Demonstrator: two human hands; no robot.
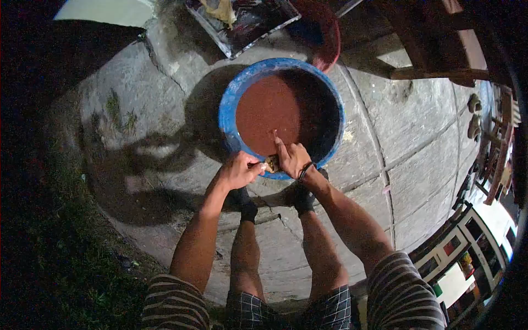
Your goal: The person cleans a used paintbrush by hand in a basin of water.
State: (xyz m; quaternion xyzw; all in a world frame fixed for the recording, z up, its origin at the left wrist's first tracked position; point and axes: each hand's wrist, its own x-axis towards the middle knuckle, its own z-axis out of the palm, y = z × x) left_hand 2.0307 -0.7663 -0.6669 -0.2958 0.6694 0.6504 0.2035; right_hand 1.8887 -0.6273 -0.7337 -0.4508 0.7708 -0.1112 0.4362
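Observation:
A round blue tub (227, 102) stands on the concrete in front of my feet, with reddish-brown, murky liquid (267, 113) inside. Over its near rim, my left hand (240, 171) pinches one side of a small yellowish-brown thing (271, 163), too small and blurred to name. My right hand (294, 158) is closed around the other side of it, one digit stretched out over the liquid. A dark band circles my right wrist. My fingers hide part of the small thing.
Beyond the tub lies a dirty rectangular tray (258, 36) with a crumpled yellowish piece (221, 11) in it. A red rounded container (330, 41) sits beside it. Wooden furniture (434, 73) is at upper right, grass (71, 247) at left.

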